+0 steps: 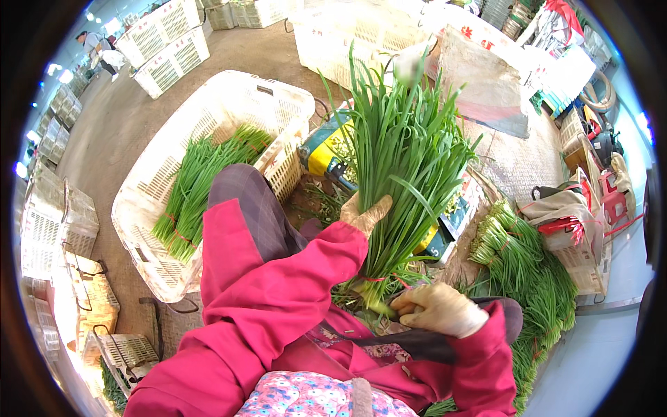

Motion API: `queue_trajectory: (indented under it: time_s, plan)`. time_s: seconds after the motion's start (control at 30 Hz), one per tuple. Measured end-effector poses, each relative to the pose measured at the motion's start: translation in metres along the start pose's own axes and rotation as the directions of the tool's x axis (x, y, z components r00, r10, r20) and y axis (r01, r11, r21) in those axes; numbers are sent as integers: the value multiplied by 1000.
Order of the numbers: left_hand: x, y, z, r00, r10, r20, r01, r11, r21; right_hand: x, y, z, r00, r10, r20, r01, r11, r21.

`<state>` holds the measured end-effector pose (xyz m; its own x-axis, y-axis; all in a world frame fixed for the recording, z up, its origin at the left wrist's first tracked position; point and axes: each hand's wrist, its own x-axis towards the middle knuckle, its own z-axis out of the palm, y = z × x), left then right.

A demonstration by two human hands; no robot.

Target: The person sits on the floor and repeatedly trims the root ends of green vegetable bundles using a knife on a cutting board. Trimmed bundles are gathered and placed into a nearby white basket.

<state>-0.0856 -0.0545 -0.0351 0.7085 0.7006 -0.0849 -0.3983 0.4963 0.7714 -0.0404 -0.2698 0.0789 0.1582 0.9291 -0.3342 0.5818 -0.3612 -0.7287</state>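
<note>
My left hand [365,212], in a pale, stained glove, grips a large bunch of long green leaves, apparently garlic chives [406,151], around its middle. The leaf tips point away from me and the pale stalk ends toward my lap. A red tie [373,279] circles the bunch near its lower end. Close by those stalk ends is my right hand [443,311], also gloved, its fingers curled and slightly blurred. Whether it holds a small tool or the stalks is hidden. Yellowish stalk ends [375,299] look smeared by motion.
To the left, a white plastic crate [140,203] holds tied chive bundles [208,182]. More bundles [526,271] are piled at right. A printed box or sack [325,148] lies behind the bunch. Stacked crates [169,57] stand farther back, near a walking person [99,49].
</note>
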Motion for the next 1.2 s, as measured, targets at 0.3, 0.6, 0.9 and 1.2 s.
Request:
queue_trajectory:
  time_s: [0.3,0.6,0.9,1.2]
  plan:
    - [-11,5,-2,992,-30,120,31,1000,-5,23,-25,-26,957,53,-284,-48,999,25]
    - [-10,23,12,999,-39,-8,38,998,-44,34,36,17,903,287,-320,-225,950,217]
    - [-24,2,17,985,-154,81,162,981,-103,70,17,32,750,413,-516,298,485,822]
    - [-10,15,11,980,-97,171,105,994,-41,65,34,29,603,431,-671,463,496,735]
